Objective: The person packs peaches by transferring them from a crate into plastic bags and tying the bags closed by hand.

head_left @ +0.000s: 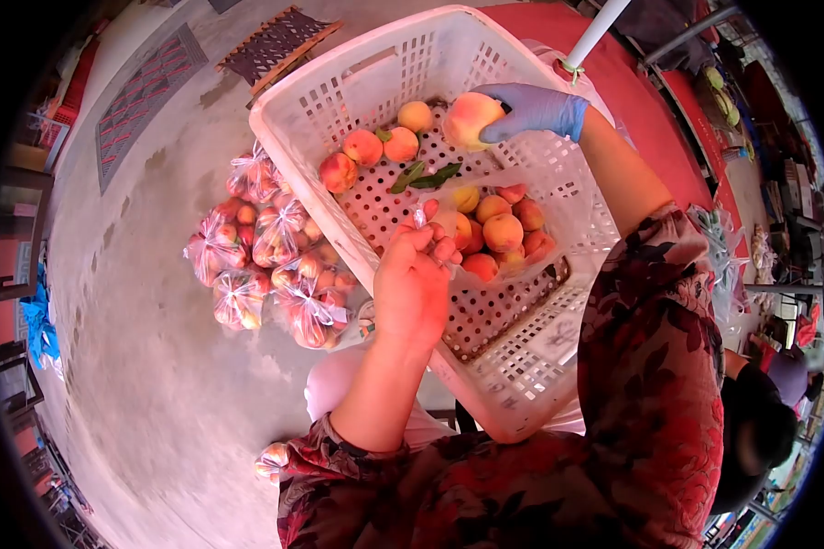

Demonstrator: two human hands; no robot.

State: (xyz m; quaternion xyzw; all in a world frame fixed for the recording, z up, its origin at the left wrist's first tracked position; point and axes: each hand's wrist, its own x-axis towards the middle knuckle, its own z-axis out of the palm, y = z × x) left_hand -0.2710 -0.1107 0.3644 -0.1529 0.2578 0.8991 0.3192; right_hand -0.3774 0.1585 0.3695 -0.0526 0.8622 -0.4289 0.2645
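Patterned sleeves (645, 339) lie nearest; the left hand (412, 293) crosses the crate's (311, 90) left rim, its fingers bunched on the left edge of the bag (566, 190). Half curled, the gloved right hand (536, 110) holds a large peach (473, 121) from the right, just beyond the bag, which lies nearer the left hand.

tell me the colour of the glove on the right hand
The glove on the right hand is blue; the head view shows it.
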